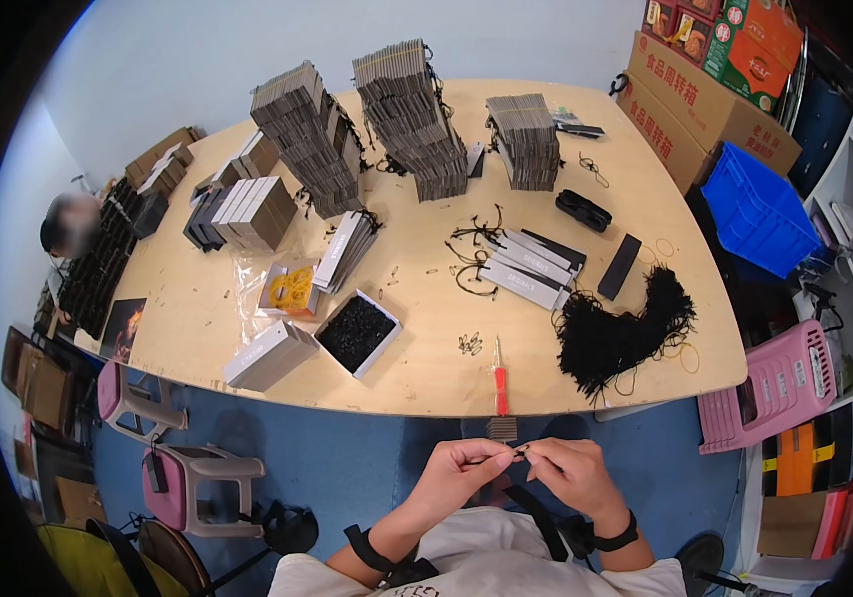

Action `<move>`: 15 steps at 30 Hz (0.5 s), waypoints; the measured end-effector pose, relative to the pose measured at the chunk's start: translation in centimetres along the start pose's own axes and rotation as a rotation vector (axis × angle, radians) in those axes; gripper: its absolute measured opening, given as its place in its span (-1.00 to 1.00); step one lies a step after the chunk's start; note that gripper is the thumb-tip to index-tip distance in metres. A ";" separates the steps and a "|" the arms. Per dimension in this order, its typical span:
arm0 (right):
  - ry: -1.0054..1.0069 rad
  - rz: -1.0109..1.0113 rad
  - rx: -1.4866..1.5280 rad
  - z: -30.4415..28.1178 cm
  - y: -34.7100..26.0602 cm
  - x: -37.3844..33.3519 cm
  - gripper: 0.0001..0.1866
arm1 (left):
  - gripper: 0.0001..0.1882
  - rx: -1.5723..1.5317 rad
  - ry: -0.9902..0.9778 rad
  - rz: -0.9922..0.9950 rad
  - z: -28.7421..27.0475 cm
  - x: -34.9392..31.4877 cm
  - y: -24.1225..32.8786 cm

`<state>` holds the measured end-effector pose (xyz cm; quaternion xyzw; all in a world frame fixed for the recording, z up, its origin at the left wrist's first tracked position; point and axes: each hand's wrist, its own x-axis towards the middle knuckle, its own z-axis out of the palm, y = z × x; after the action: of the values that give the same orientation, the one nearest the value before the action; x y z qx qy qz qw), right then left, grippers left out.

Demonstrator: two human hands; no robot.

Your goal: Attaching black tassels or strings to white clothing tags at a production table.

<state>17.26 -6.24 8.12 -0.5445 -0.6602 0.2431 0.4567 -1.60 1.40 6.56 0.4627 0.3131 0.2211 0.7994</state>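
Observation:
My left hand [461, 476] and my right hand [573, 476] meet just off the table's near edge, fingertips pinched together. Between them is a small, dark, thin piece, too small to name; which hand grips it I cannot tell exactly. Beyond the hands, a red-handled tool with a thin metal shaft [501, 390] lies at the table edge. Several small wire clips [470, 344] lie in a little pile to its left. A thick bundle of black cords [615, 338] spreads to the right. Grey printed tags with black cords [526, 271] lie behind the tool.
Tall stacks of grey cards [408, 124] stand at the back of the wooden table [416, 373]. White boxes, one of black bits [358, 333] and one of yellow bands [290, 289], sit left. A blue crate [759, 211] and pink stools stand around; another person is at far left.

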 end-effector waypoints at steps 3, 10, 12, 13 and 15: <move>-0.092 0.033 -0.035 -0.6 -0.6 0.3 -0.88 | -0.81 -0.020 -0.003 -0.037 0.2 -0.2 0.5; -0.123 -0.043 -0.163 -1.1 -0.6 0.7 -0.82 | -0.78 -0.010 -0.042 -0.012 0.4 -0.1 0.5; -0.128 -0.072 -0.194 -1.3 -0.7 0.8 -0.79 | -0.78 0.005 -0.041 -0.029 0.5 -0.1 0.4; -0.129 -0.072 -0.194 -1.3 -0.8 0.9 -0.79 | -0.78 0.004 -0.040 -0.029 0.5 -0.1 0.4; -0.093 -0.108 -0.192 -1.2 -0.8 0.9 -0.79 | -0.78 -0.006 -0.045 -0.034 0.5 -0.1 0.2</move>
<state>17.86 -5.84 9.66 -0.5375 -0.7291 0.1789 0.3840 -1.30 1.13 6.96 0.4599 0.3022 0.1977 0.8112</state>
